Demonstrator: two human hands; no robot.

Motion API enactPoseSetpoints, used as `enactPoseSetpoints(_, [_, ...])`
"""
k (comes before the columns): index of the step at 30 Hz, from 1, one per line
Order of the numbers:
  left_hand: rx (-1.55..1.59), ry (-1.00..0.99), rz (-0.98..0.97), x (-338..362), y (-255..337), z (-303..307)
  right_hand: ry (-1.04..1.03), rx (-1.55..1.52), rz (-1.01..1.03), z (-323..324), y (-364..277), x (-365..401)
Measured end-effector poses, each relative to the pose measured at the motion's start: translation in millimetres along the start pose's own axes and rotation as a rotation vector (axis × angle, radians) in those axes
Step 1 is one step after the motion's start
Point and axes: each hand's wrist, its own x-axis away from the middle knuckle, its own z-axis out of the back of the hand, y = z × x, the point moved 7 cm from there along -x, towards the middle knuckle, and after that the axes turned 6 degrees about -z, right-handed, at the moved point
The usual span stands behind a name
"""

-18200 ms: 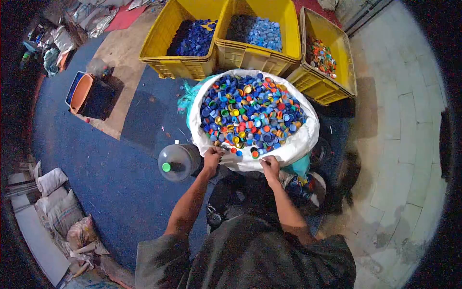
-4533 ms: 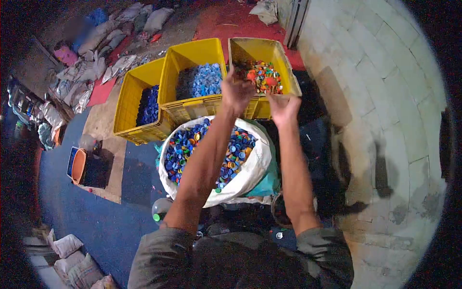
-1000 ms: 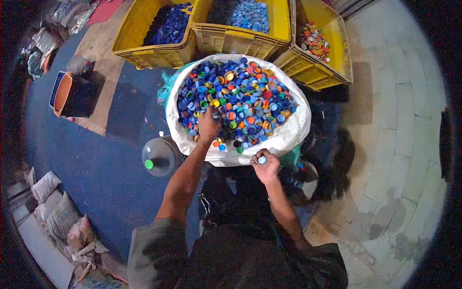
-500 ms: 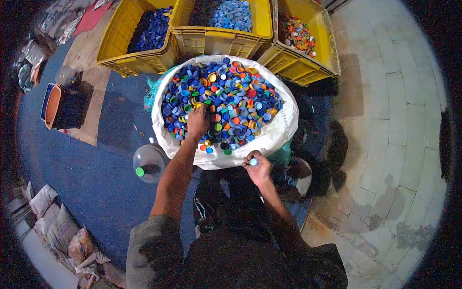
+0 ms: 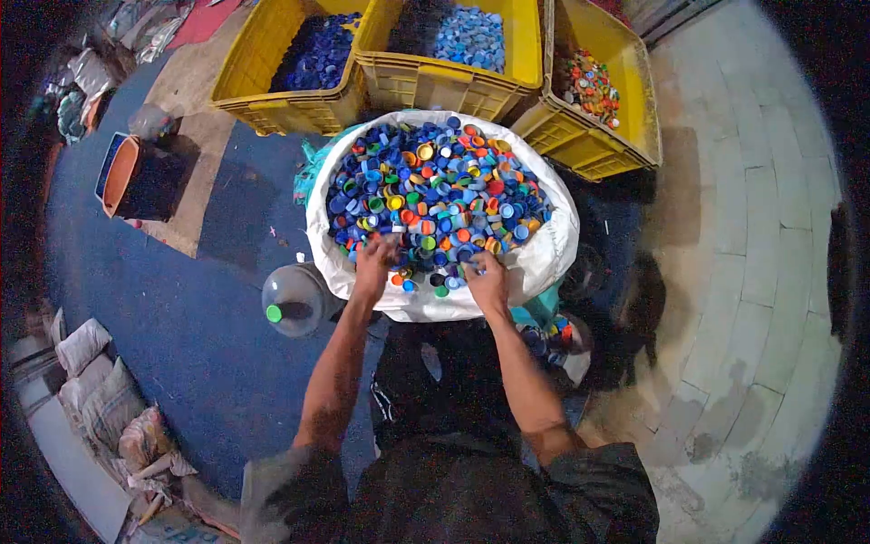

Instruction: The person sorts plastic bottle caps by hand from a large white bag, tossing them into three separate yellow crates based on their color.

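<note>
A white woven sack [image 5: 566,231] with its rim rolled down stands in front of me, heaped with plastic bottle caps [image 5: 453,195] in blue, orange, yellow and green. My left hand [image 5: 373,267] is over the near left of the heap, its fingers apart and a little blurred among the caps. At the near right edge my right hand [image 5: 488,283] has its fingers curled in, the fingertips right at the caps. What it holds is hidden from this angle. Several loose caps lie on the near sack rim between both hands.
Behind the sack stand yellow crates of dark blue caps [image 5: 317,54], light blue caps [image 5: 471,38] and mixed orange caps [image 5: 594,86]. A clear jug [image 5: 294,295] with a green cap is left of the sack. More caps [image 5: 562,335] sit in a container by my right leg.
My left hand has drawn nearer to me across the heap. My right hand has turned over and moved in from beside the sack to the caps, hiding the light blue cap in its palm.
</note>
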Motion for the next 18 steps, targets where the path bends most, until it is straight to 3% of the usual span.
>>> enactPoseSetpoints(2, [0.31,0.04,-0.012,32,15,-19,0.027,0.182,0.077,2,-30,-8])
enactPoseSetpoints(3, [0.394,0.024,0.03,47,13,-19,0.045,0.167,0.167,-7,-28,-13])
enactPoseSetpoints(4, [0.428,0.142,0.077,56,5,-15,0.072,0.185,0.212,-10,-35,-17])
enactPoseSetpoints(6, [0.505,0.092,0.138,73,4,-24,0.126,0.222,0.305,-15,-49,-20])
enactPoseSetpoints(7, [0.512,0.102,0.175,78,-3,-22,0.126,0.377,0.311,-20,-47,-21])
enactPoseSetpoints(11, [0.502,0.152,0.295,94,-19,-21,-0.015,0.53,0.183,-36,-34,-32])
enactPoseSetpoints(15, [0.51,0.143,0.33,94,-33,-22,-0.043,0.475,0.14,-36,-29,-37])
enactPoseSetpoints(18, [0.37,0.128,0.344,92,-38,-22,0.005,0.371,0.245,-31,-27,-44])
